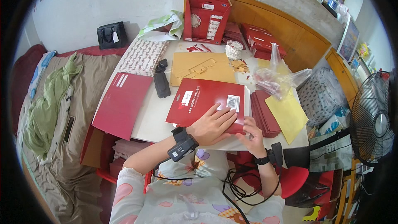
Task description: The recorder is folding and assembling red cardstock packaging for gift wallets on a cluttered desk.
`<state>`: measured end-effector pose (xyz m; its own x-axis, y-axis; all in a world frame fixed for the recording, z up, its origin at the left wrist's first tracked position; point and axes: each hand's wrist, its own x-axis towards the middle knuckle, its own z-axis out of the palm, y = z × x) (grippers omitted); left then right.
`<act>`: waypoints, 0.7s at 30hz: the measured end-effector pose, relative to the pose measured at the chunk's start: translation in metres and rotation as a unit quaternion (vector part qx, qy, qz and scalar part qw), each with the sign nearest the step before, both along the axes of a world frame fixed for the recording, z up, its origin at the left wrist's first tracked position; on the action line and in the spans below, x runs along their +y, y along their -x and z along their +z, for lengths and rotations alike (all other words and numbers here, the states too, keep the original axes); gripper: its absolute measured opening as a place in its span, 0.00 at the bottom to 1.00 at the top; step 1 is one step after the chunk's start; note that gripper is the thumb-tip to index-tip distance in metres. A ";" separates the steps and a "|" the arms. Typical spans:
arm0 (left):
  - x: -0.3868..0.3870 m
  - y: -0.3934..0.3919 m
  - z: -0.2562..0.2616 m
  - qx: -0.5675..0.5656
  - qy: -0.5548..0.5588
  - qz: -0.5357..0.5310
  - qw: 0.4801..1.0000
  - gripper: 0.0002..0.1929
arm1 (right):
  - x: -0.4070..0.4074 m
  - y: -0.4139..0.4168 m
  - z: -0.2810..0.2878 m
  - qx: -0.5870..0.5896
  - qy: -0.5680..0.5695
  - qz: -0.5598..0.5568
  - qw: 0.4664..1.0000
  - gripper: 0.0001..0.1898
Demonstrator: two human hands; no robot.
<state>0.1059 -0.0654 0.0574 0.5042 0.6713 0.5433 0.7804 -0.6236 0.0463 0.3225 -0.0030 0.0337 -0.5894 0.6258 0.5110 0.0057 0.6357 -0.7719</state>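
Note:
A flat red printed cardboard package (211, 95) with a hang hole and a barcode label lies near the table's front edge, tilted slightly. My left hand (213, 124) rests flat on its lower part, fingers spread towards the label. At its lower right corner is my right hand (253, 135), fingers bent around the edge; whether they pinch it is hard to tell. White material shows under the package's right side. Just right lies a stack of dark red card pieces (264, 115), with a yellow sheet (287, 118) beside it. Both wrists wear black strapped devices.
Behind the package lies a tan board (202, 65) with cut scraps. A black device (161, 84) and a red folder (122, 105) lie left. Farther back stand a red display box (206, 18), a white stack of tags (233, 49) and a clear plastic bag (275, 77). A fan (376, 119) stands right.

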 end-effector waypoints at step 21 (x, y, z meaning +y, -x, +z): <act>0.005 -0.007 0.004 -0.040 -0.065 0.021 0.997 0.22 | 0.001 0.012 0.004 0.023 -0.165 -0.132 0.977 0.13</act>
<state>0.1131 -0.0602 0.0617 0.4285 0.6121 0.6646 0.8026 -0.5957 0.0312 0.3108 -0.0020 0.0380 -0.4010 0.5498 0.7327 0.1736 0.8310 -0.5286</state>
